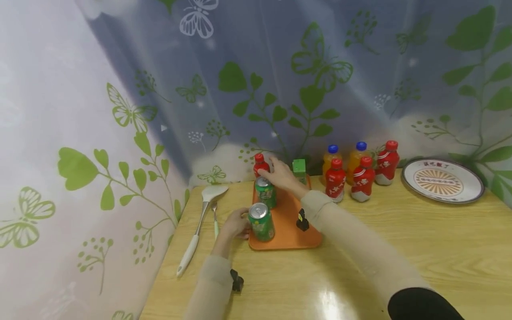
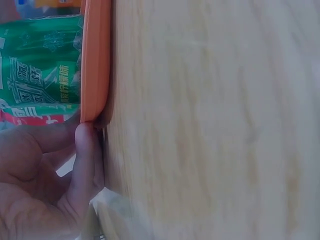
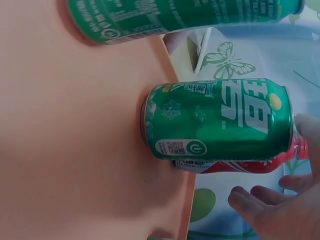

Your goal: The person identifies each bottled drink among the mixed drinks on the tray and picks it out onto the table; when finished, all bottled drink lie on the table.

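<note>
At the left rim of an orange tray (image 1: 294,222), my left hand (image 1: 237,224) curls its fingers against the edge, close to the tabletop. A green soda can (image 1: 262,224) stands on the tray just beside that hand. Behind it stands a second green can (image 1: 266,194). A red bottle (image 1: 259,165) is at the tray's far left corner, partly hidden by this can in the right wrist view. My right hand (image 1: 282,174) is around the bottle's upper part, thumb near the cap; in the right wrist view its fingers (image 3: 245,197) are spread and look apart from the bottle.
A green carton (image 1: 299,169) stands at the tray's far right. Beyond the right arm are red bottles (image 1: 335,181) and orange drink bottles (image 1: 354,161), then a patterned plate (image 1: 443,181). Left of the tray lie a spatula (image 1: 196,235) and a fork (image 1: 215,218). A curtain (image 1: 256,89) hangs behind.
</note>
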`<state>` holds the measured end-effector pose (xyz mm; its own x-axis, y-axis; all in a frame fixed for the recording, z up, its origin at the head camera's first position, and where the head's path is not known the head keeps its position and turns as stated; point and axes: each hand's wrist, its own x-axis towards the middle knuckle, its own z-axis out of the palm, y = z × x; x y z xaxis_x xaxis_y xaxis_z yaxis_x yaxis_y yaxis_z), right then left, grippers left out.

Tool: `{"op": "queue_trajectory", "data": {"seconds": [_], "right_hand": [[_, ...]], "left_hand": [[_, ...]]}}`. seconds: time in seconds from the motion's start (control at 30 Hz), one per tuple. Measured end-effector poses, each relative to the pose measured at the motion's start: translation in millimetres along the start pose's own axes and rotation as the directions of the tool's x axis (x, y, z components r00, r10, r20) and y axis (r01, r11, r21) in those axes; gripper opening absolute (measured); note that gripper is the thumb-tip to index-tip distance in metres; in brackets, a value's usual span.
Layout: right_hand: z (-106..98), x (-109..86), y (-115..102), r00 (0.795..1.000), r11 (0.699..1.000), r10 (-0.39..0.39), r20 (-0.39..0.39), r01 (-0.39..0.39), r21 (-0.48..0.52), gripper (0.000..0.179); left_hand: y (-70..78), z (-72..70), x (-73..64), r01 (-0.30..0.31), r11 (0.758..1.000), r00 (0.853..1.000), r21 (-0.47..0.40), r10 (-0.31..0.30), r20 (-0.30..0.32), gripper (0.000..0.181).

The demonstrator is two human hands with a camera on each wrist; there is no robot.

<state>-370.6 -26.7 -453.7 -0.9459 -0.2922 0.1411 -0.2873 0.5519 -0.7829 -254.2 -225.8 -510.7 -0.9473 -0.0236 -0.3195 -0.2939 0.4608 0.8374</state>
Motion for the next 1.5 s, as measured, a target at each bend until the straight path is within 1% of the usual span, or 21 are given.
{"op": "queue_trajectory", "data": {"seconds": [0.2, 0.27, 0.43, 0.57, 0.67, 0.77, 0.9, 1.03, 1.23, 1.3, 1.37, 1.5], "right_hand": [[9.3, 6.1, -5.6, 0.999, 0.997, -0.035, -0.029, 0.033, -0.066, 0.058], [11.4, 8.3, -7.6, 0.999, 0.995, -0.032, -0.031, 0.029, -0.092, 0.053], [13.7, 14.7, -12.7, 0.999, 0.984, 0.024, -0.037, -0.03, -0.175, 0.046], [12.6, 18.0, -19.3, 0.996, 0.976, 0.073, -0.052, -0.082, -0.204, 0.037], [11.8, 18.6, -24.4, 0.992, 0.966, 0.118, -0.052, -0.127, -0.226, 0.035], [11.3, 19.2, -28.3, 0.984, 0.952, 0.17, -0.052, -0.178, -0.249, 0.037], [11.0, 23.4, -30.2, 0.972, 0.945, 0.233, -0.033, -0.234, -0.229, 0.043], [10.5, 28.3, -29.3, 0.967, 0.941, 0.255, -0.026, -0.254, -0.224, 0.051], [5.7, 32.7, -25.4, 0.968, 0.918, 0.245, -0.053, -0.249, -0.309, 0.06], [4.4, 32.5, -24.2, 0.971, 0.916, 0.231, -0.065, -0.239, -0.321, 0.063], [3.2, 31.7, -24.0, 0.976, 0.92, 0.203, -0.077, -0.217, -0.326, 0.066], [-0.9, 29.9, -27.4, 0.987, 0.935, 0.124, -0.103, -0.151, -0.32, 0.071]], "left_hand": [[3.0, -2.0, -4.7, -0.001, 1.0, 1.0, -0.012, 0.001, 0.016, 0.066], [3.1, -1.9, -4.7, 0.005, 1.0, 1.0, -0.013, -0.005, 0.015, 0.066], [2.7, -0.2, -1.9, 0.013, 1.0, 1.0, -0.002, -0.013, 0.001, 0.066], [4.8, 0.1, -0.9, 0.004, 1.0, 1.0, 0.002, -0.004, -0.001, 0.066], [4.8, 0.2, 0.1, 0.004, 1.0, 1.0, 0.0, -0.004, 0.004, 0.065], [4.1, 0.2, 1.1, 0.006, 1.0, 1.0, -0.004, -0.006, 0.008, 0.065], [2.5, 0.7, 2.2, 0.009, 1.0, 1.0, -0.011, -0.008, 0.008, 0.065], [2.0, -0.4, 1.6, 0.012, 1.0, 1.0, -0.01, -0.012, 0.003, 0.065], [3.0, -0.4, 0.2, 0.02, 1.0, 1.0, -0.015, -0.02, 0.001, 0.066], [2.9, 0.0, 0.3, 0.02, 1.0, 1.0, -0.021, -0.02, 0.007, 0.066], [3.0, 0.0, 0.3, 0.019, 1.0, 1.0, -0.025, -0.019, 0.011, 0.066], [3.2, -1.3, 0.5, 0.021, 1.0, 1.0, -0.022, -0.021, 0.005, 0.066]]}}
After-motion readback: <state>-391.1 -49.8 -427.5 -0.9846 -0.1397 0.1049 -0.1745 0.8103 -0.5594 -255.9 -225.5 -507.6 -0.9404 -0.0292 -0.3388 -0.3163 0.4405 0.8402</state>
